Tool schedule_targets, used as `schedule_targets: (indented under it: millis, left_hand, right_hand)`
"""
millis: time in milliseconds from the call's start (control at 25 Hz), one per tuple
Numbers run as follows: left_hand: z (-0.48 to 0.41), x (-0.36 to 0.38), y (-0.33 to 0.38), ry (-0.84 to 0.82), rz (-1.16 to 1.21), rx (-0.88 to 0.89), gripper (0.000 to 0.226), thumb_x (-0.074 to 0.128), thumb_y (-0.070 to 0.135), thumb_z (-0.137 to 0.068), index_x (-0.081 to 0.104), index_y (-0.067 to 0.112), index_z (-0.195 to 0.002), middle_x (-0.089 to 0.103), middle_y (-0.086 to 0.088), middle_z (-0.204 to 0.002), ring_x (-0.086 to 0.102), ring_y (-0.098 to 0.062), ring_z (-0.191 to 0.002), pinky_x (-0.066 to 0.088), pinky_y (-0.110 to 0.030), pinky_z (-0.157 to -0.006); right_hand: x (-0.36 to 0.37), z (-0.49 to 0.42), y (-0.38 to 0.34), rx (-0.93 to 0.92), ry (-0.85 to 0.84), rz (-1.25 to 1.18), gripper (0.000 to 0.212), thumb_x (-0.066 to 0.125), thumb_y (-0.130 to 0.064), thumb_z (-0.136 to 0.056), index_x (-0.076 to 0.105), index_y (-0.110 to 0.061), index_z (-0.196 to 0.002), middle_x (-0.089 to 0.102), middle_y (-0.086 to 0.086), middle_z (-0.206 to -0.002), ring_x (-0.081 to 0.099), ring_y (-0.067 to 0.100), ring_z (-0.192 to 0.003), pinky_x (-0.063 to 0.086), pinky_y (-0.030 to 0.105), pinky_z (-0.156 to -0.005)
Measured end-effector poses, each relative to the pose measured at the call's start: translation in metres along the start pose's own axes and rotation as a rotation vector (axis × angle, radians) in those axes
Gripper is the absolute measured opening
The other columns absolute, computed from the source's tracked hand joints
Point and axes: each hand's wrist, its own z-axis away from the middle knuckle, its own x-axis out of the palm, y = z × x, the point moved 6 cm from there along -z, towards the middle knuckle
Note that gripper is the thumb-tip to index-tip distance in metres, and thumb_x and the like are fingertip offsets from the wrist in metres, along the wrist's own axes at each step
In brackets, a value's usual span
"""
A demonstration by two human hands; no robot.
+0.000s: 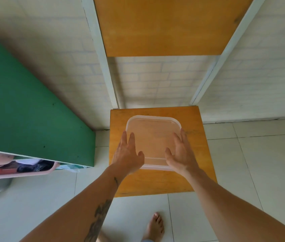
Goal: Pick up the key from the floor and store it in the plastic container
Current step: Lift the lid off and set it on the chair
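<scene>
Nearest the camera, a bare foot (pixel 154 226) stands on the pale tiled floor (pixel 243 163); no key can be made out on the tiles in view, nor in either hand. Both forearms reach forward over the near edge of a wooden chair seat (pixel 155 182). The left hand (pixel 128 154) lies flat at the left side of the plastic container (pixel 153 135), fingers spread and extended, thumb over the lid surface; it holds nothing. The right hand (pixel 181 154) mirrors it at the right side, fingers likewise apart and empty, palm low over the near right corner. The container sits centred on the seat, translucent, with what appears to be its lid in place; whether the key lies inside cannot be told through the cloudy plastic. Judged step: either pressing the lid home or preparing to lift it. If the latter, the next move calls for a grip on the rim corners. Beyond stand the chair back (pixel 164 27) and a brick-patterned wall (pixel 147 81).
</scene>
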Motion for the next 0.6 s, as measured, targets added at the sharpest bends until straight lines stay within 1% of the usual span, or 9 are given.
schedule_targets:
  millis: [160, 320, 400, 480, 560, 600]
  left_hand:
    - [-0.01, 0.022, -0.011, 0.002, -0.024, 0.012, 0.076, 0.047, 0.038, -0.09, 0.004, 0.027, -0.151, -0.005, -0.001, -0.162, 0.032, -0.033, -0.138, 0.044, -0.042, -0.101]
    - [-0.012, 0.031, -0.016, -0.068, -0.014, -0.012, 0.075, 0.047, 0.034, -0.09, 0.005, 0.025, -0.151, -0.005, -0.001, -0.162, 0.032, -0.033, -0.138, 0.042, -0.043, -0.104]
    - [-0.011, 0.022, -0.013, -0.066, 0.018, -0.016, 0.07, 0.048, 0.029, -0.09, 0.013, 0.022, -0.15, 0.006, -0.002, -0.159, 0.032, -0.03, -0.136, 0.043, -0.04, -0.102]
    - [-0.006, 0.005, -0.008, -0.05, 0.093, -0.037, 0.063, 0.049, 0.024, -0.088, 0.026, 0.019, -0.147, 0.023, -0.002, -0.153, 0.039, -0.026, -0.13, 0.047, -0.037, -0.098]
    - [0.004, -0.018, -0.005, -0.051, 0.182, -0.077, 0.059, 0.049, 0.019, -0.088, 0.035, 0.019, -0.145, 0.033, 0.0, -0.15, 0.047, -0.024, -0.124, 0.051, -0.037, -0.096]
    - [0.01, -0.032, -0.003, -0.045, 0.228, -0.092, 0.057, 0.049, 0.018, -0.088, 0.039, 0.02, -0.144, 0.037, 0.001, -0.148, 0.051, -0.024, -0.12, 0.054, -0.038, -0.092]
  right_hand:
    - [0.014, -0.011, 0.008, 0.004, -0.039, 0.034, 0.07, 0.054, -0.036, -0.094, 0.02, -0.019, -0.152, -0.008, 0.004, -0.164, 0.006, 0.027, -0.149, 0.027, 0.042, -0.113]
    - [0.019, -0.011, 0.008, 0.021, -0.104, 0.043, 0.069, 0.054, -0.036, -0.094, 0.021, -0.019, -0.152, -0.008, 0.005, -0.164, 0.006, 0.027, -0.149, 0.024, 0.044, -0.117]
    - [0.014, -0.008, 0.003, 0.027, -0.116, 0.052, 0.069, 0.055, -0.036, -0.094, 0.021, -0.02, -0.152, -0.005, 0.003, -0.164, 0.004, 0.025, -0.149, 0.021, 0.043, -0.116]
    - [0.005, -0.002, -0.007, 0.021, -0.121, 0.038, 0.068, 0.055, -0.034, -0.094, 0.022, -0.019, -0.151, 0.0, 0.001, -0.164, 0.006, 0.023, -0.149, 0.022, 0.042, -0.115]
    - [-0.011, 0.005, -0.025, 0.002, -0.124, -0.002, 0.065, 0.054, -0.031, -0.094, 0.024, -0.018, -0.151, 0.004, 0.0, -0.164, 0.01, 0.021, -0.149, 0.023, 0.04, -0.115]
    - [-0.02, 0.009, -0.036, -0.012, -0.125, -0.021, 0.064, 0.053, -0.031, -0.094, 0.025, -0.018, -0.151, 0.005, -0.001, -0.164, 0.011, 0.02, -0.148, 0.024, 0.038, -0.114]
